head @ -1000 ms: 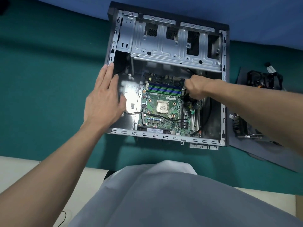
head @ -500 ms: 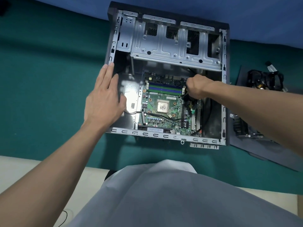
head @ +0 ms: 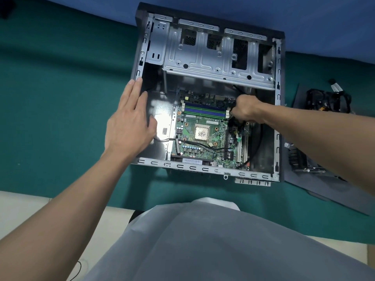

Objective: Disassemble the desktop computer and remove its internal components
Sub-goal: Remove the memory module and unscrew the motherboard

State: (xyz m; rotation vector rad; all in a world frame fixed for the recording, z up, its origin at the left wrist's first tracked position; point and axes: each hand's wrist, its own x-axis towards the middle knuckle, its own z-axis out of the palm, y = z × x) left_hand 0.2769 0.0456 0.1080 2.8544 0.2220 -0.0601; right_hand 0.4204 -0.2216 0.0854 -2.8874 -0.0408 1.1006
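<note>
Two bare hands inside one opened desktop case (head: 207, 171). Lies on its side on a green felt-like mat (head: 60, 102), open face up. Stamped grey sheet steel all round: slotted rims, a dull floor, and at the far end a ribbed drive cage (head: 203, 61) with round holes and rectangular cut-outs.

Left hand (head: 129, 126) flat and relaxed, fingers straight, palm on the steel floor at the case's left side, fingertips touching the left rim; grips nothing. Right hand (head: 246, 110) curled tight at the right end of the memory slots (head: 205, 111), fingers pinching down on black cable (head: 233, 121); exact hold hidden under the knuckles.

Green motherboard (head: 189, 126) flat on the middle of the case floor, glossy, studded with small cylindrical capacitors. Long blue and green slots in parallel rows at its far side; at centre a square processor (head: 201, 133) with a pale, smeared metal top. Thin black wires across its near half. White barcode label (head: 191, 160) at the near edge, print too small to read; white lettering on the board equally blurred.

Right of the case, a dark flat side panel (head: 328, 189) on the mat, with a finned metal heatsink (head: 296, 159) and, farther off, a black fan with tangled leads (head: 326, 100). Blue cloth (head: 304, 19) beyond the far end. Pale grey garment (head: 203, 240) nearest the camera.
</note>
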